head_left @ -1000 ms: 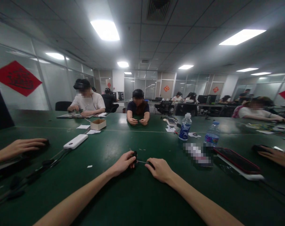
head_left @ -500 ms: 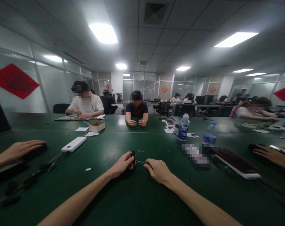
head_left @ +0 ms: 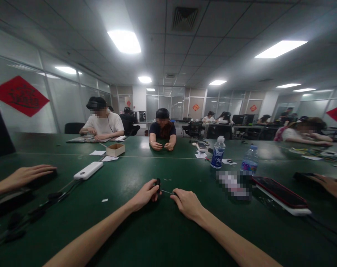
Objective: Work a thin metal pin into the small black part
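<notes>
On the green desk, well right of the white power bank, the left grip pinches a small black part. The right grip is clenched around a thin metal tool that reaches to that part.

Co-worker's hand at the right edge has drawn back toward the frame border, leaving more of the dark device uncovered. A silvery item noted beside it earlier no longer shows. The whole scene sits slightly lower in frame, including the left hand on the black part and the right hand on the thin tool.
</notes>
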`<state>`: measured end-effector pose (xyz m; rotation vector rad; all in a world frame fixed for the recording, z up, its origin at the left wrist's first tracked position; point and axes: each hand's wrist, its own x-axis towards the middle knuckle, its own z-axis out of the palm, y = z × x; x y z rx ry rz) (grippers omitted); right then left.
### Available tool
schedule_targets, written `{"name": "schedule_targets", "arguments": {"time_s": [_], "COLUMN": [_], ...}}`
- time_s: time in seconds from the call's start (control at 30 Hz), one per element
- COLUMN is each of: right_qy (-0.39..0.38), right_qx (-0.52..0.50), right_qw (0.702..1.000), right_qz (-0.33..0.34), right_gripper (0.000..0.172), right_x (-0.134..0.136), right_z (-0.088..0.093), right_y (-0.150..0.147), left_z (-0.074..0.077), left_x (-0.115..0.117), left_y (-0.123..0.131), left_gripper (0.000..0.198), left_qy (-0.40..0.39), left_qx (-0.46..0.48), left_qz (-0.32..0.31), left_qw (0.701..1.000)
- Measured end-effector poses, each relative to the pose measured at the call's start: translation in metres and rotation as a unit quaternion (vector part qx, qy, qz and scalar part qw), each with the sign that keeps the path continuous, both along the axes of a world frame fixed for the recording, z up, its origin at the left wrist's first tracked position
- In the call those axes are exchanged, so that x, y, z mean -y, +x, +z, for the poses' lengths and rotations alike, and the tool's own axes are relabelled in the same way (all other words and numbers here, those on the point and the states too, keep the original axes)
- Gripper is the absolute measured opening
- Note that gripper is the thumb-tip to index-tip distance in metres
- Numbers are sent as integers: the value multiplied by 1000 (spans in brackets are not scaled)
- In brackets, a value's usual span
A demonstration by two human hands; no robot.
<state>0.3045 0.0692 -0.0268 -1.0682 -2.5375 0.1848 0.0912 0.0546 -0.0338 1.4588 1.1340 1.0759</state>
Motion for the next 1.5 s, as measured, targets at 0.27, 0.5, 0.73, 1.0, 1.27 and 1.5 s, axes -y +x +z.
{"name": "schedule_targets", "arguments": {"time_s": [0.27,0.5,0.73,1.0,1.27,1.5], "right_qy": [-57,-51,-5,3,20,10], "right_qx": [-97,-102,-27,-21,25,3], "right_qw": [982,991,998,998,998,1000], "right_qz": [-154,-71,63,54,49,26], "right_gripper": [35,37,33,34,33,35], "right_x": [-35,-29,-4,-9,-7,-6], "right_z": [-4,3,1,3,1,-1], "right_y": [18,28,4,11,8,7], "left_z": [8,9,0,0,-1,3], "left_x": [12,14,8,8,7,9], "left_y": [3,3,2,1,0,1], "left_gripper": [45,38,36,37,42,41], "left_qy": [-6,-33,-30,-26,0,13], "left_qx": [-51,14,52,40,-2,-24], "left_qz": [-52,-27,-26,-32,-28,-18], "left_qw": [997,999,998,998,1000,999]}}
